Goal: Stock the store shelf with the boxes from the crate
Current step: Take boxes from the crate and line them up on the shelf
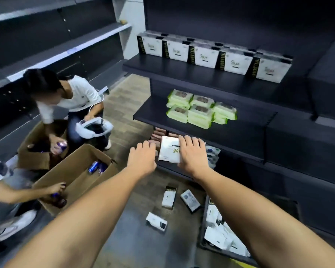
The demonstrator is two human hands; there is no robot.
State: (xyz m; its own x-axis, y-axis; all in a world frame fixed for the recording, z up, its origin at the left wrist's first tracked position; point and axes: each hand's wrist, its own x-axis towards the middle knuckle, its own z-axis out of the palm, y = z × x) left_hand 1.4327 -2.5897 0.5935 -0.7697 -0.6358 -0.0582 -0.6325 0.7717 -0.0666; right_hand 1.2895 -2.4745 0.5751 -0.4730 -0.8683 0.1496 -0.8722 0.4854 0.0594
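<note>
1. Right hand [191,153] grips white box [169,151] at the front edge of the middle shelf [249,132]; left hand [143,157] open, just beside.
2. Likely best: left hand steadies, box stands upright, label out, like top row [236,62].

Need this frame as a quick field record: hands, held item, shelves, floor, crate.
left hand: open, just left of the white box; contact unclear
right hand: grips the white box, at the shelf below the green packs
top shelf: row of upright boxes
floor: three loose boxes
crate: lower right, white boxes inside
left side: two other people at cardboard boxes of cans
</note>
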